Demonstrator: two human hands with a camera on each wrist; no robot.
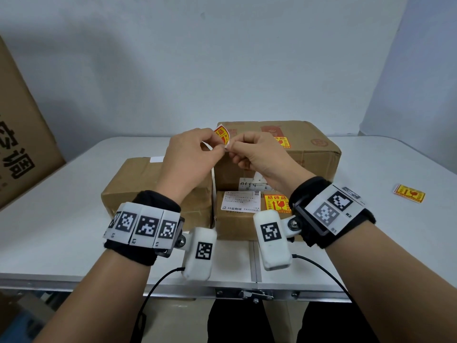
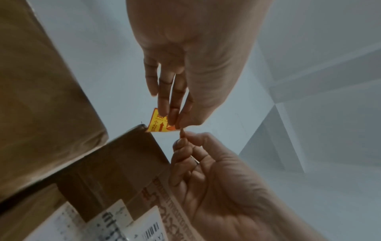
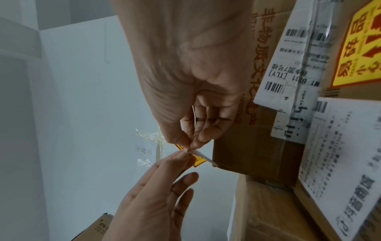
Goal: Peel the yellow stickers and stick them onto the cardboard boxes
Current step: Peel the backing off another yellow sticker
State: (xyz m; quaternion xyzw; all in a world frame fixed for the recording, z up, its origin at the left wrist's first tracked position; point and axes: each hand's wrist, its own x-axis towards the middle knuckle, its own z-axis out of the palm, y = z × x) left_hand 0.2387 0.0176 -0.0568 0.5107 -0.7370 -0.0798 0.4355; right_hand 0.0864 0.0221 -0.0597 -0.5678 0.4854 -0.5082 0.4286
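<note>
A yellow sticker (image 1: 221,134) with red print curls up between my two hands above the boxes. My left hand (image 1: 222,149) pinches the sticker (image 2: 158,122) with thumb and fingertips. My right hand (image 1: 230,147) pinches the corner of its white backing (image 3: 203,155), which is parting from the sticker (image 3: 198,160). The two hands touch at the fingertips. Below them are three cardboard boxes: a large one (image 1: 316,154) at the back, a left one (image 1: 138,184), and a small front one (image 1: 235,226). The large box and the small box each carry a yellow sticker (image 1: 284,142) (image 1: 275,203).
A small stack of yellow stickers (image 1: 409,193) lies on the white table (image 1: 371,243) to the right. A big printed carton (image 1: 22,134) leans at the far left. White shipping labels (image 1: 239,201) sit on the front box. Wrist-camera cables hang over the table's metal front edge (image 1: 247,292).
</note>
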